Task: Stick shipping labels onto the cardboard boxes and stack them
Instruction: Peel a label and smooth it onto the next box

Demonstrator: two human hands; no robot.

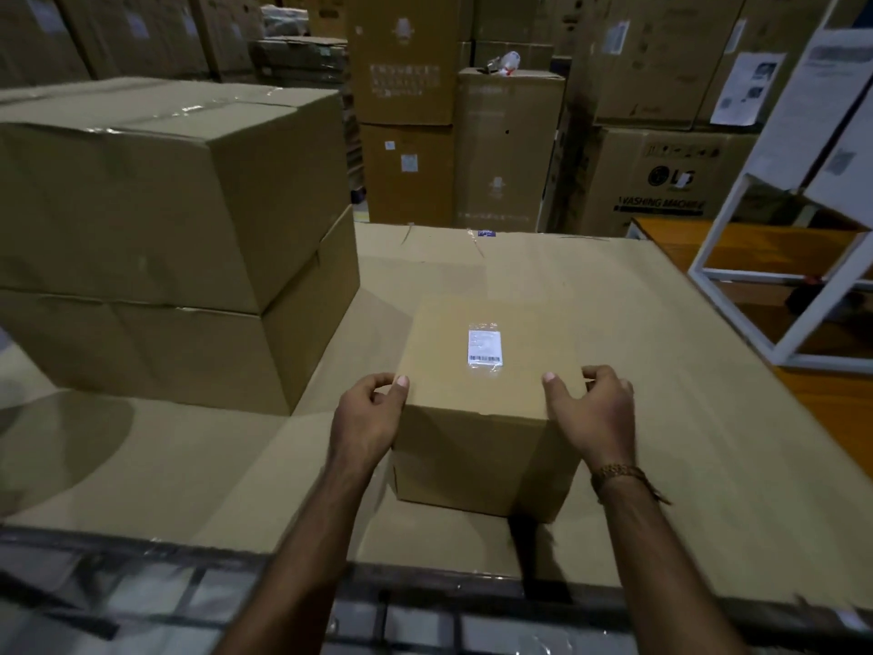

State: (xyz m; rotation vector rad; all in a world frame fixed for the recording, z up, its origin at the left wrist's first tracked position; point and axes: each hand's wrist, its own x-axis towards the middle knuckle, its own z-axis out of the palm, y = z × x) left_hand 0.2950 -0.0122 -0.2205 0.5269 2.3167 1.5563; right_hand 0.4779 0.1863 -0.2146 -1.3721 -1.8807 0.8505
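A small cardboard box (486,408) stands on a broad flat cardboard surface (637,371), closer to its near edge than its far one and roughly midway between its sides. On the box's top face, toward the far edge, sits a white shipping label (484,346) under a patch of clear shiny film; a barcode runs along the label's near edge, and the small print above it is too fine to read.

The left hand (366,420) grips the box's near left top corner, thumb lying on the top face and fingers curled round the left side. The right hand (590,416) holds the near right top corner likewise, thumb on top and fingers bent over the right side. A woven bracelet (616,475) circles the right wrist.

At the surface's left side two large brown cartons (156,238) stand one on the other, the upper one sealed with clear tape. Beyond the far edge rise more stacked cartons; one dark carton (671,182) carries the LG logo and the words "WASHING MACHINE". Others bear small white stickers and paper sheets whose writing is blurred. To the right stands a white metal frame (774,276) over an orange-brown floor or top.
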